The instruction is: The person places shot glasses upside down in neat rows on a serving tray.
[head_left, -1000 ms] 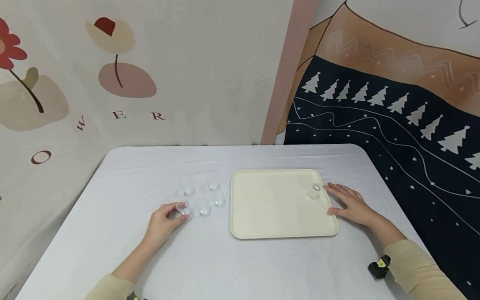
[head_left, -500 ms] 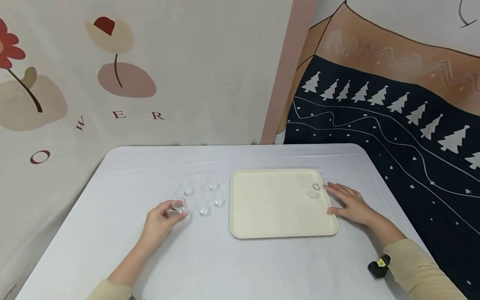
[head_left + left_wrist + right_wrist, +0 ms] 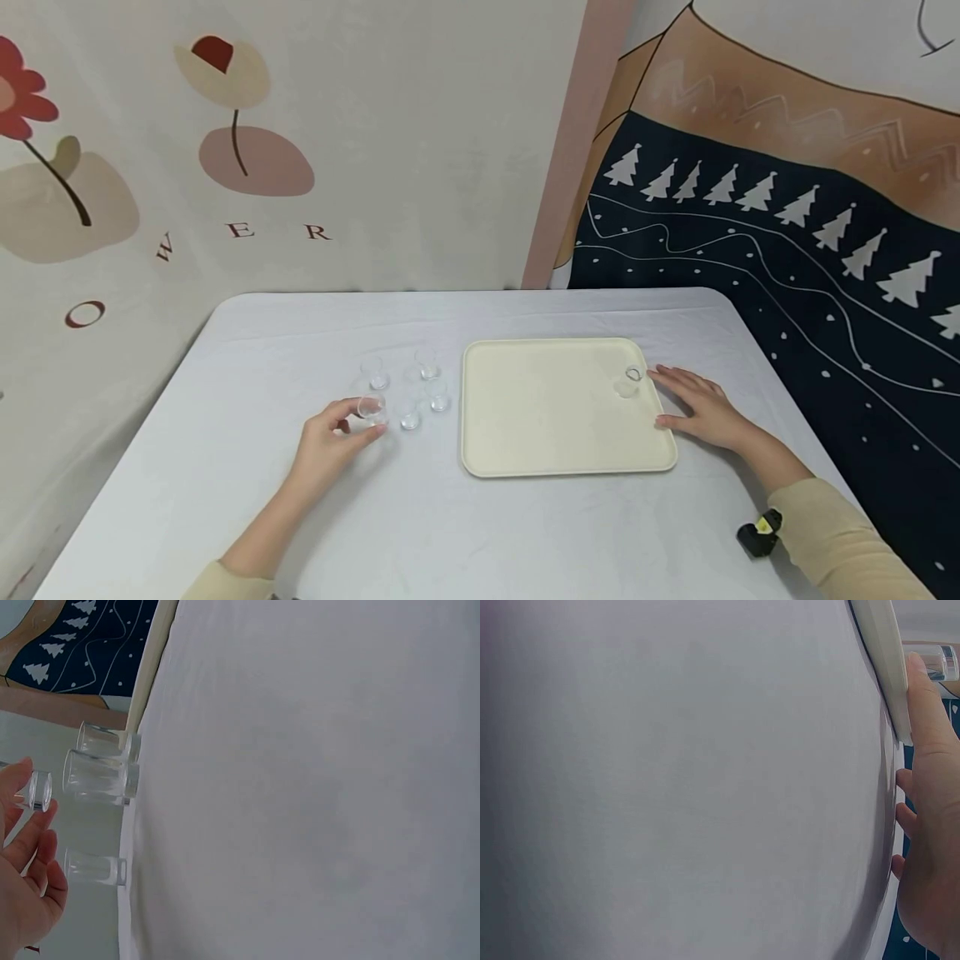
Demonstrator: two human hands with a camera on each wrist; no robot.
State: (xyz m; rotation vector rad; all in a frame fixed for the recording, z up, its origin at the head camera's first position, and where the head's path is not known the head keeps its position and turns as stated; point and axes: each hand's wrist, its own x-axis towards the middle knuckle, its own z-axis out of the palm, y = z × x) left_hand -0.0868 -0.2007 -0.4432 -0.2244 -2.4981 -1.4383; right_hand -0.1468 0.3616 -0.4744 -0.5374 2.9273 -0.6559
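Note:
In the head view my left hand (image 3: pixel 326 446) holds a small clear shot glass (image 3: pixel 371 408) between thumb and fingers. It is upright, its thick base (image 3: pixel 41 791) above the table in the left wrist view. Just beyond it stand several matching shot glasses (image 3: pixel 438 397), mouths up, on the white cloth. At the right edge of a cream tray (image 3: pixel 540 408) lies my right hand (image 3: pixel 701 412), fingers spread and its thumb (image 3: pixel 926 705) against the rim. Near those fingers, on the tray, another shot glass (image 3: pixel 627 383) stands upside down, thick base up in the right wrist view.
A white cloth covers the table (image 3: pixel 480 533), which meets a printed wall hanging (image 3: pixel 420 167) at the back. A dark printed fabric (image 3: pixel 810 275) hangs along the right side. The tray lies right of the group of glasses.
My left hand has lifted its shot glass off the cloth, drawn it slightly left, then brought it back right towards the other glasses. The right hand and the tray stay in place.

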